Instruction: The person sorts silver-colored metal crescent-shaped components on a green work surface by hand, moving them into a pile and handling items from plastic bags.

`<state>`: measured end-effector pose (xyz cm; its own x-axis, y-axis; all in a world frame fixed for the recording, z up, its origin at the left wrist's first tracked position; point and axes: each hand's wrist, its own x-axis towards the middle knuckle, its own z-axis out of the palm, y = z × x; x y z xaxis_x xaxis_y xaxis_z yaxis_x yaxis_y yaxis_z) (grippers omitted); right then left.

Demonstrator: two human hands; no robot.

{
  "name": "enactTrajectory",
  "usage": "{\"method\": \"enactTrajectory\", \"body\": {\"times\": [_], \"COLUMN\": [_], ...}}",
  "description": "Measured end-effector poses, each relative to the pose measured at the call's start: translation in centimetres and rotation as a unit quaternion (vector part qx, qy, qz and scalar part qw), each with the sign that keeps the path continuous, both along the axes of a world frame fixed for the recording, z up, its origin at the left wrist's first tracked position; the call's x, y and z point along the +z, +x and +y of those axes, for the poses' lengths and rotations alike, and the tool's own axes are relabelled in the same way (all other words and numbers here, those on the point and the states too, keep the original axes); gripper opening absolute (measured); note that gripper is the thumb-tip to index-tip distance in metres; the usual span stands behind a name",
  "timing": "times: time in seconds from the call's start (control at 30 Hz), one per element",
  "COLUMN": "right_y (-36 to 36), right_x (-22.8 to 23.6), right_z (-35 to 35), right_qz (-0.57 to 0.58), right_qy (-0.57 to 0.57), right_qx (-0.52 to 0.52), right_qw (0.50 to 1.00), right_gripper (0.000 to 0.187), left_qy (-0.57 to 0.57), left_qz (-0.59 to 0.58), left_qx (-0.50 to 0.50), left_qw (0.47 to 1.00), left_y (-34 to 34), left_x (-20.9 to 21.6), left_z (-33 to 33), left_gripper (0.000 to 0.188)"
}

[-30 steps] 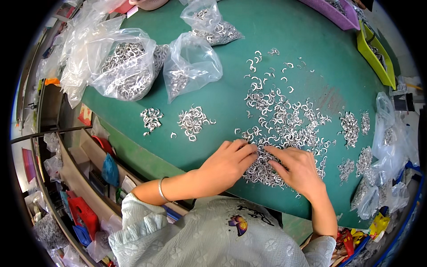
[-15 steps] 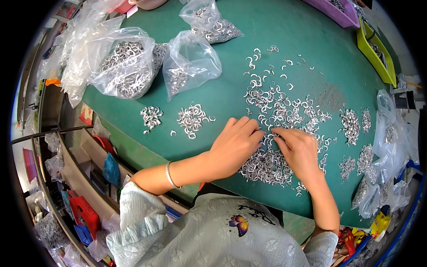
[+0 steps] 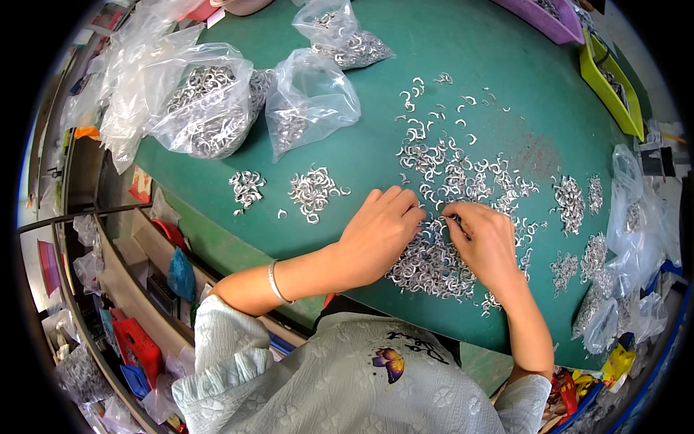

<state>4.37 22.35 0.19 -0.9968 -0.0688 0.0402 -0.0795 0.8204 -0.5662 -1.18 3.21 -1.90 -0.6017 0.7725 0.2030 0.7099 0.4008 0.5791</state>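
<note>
Green table (image 3: 470,43) filled most of our view, with cluttered shelves (image 3: 116,264) past its left edge. Below, our pale shirt (image 3: 318,376) bore a butterfly print. Clear bags (image 3: 217,130) of metal sat at the table's far left, and more slack bags (image 3: 625,253) hung about its right edge. Toward the far right we had a purple bin (image 3: 542,25) and a lime bin (image 3: 630,123). Curved silvery pieces (image 3: 434,271) covered much of the table's right half, thickest close to us and scattered farther off. Our left hand (image 3: 379,231) came in from the left, fingers bent down at the heap; our right hand (image 3: 488,242) faced it, thumb and forefinger drawn near each other. Their fingertips were close together over the pieces, but we could not tell whether either hand pinched one. Two left piles (image 3: 313,194) lay beyond our left hand, and four right piles (image 3: 570,206) beyond our right. We wore a thin bracelet (image 3: 275,283) on the left wrist. One lone piece (image 3: 282,214) lay between the left piles.
</note>
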Motion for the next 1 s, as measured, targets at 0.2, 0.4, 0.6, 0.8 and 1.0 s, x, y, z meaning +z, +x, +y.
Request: {"method": "enactTrajectory", "body": {"times": [0.2,0.4,0.6,0.8,1.0], "right_y": [-0.2,0.1,1.5,1.8,0.7], "right_x": [-0.7,0.1,0.5,-0.6,0.4], "right_z": [-0.1,0.6,2.9,4.1,1.6], "right_qz": [0.025,-0.043,-0.129,-0.176,0.012], "right_qy": [0.004,-0.069,-0.622,-0.724,-0.060], "right_qx": [0.018,-0.019,-0.128,-0.164,-0.105], "right_qw": [1.000,0.996,0.762,0.646,0.993], "right_gripper": [0.009,0.005,0.007,0.014,0.015], "left_qy": [-0.010,0.045,0.142,0.141,0.260], "left_qz": [-0.002,-0.033,-0.239,-0.340,-0.745], "left_qx": [-0.001,0.019,0.052,0.035,0.063], "left_qw": [1.000,0.998,0.959,0.929,0.611], "left_y": [-0.1,-0.2,-0.6,-1.1,-2.1], "left_x": [-0.1,-0.1,0.9,1.6,1.7], "left_z": [-0.1,-0.1,-0.1,0.9,1.8], "left_gripper": [0.018,0.014,0.012,0.013,0.020]}}
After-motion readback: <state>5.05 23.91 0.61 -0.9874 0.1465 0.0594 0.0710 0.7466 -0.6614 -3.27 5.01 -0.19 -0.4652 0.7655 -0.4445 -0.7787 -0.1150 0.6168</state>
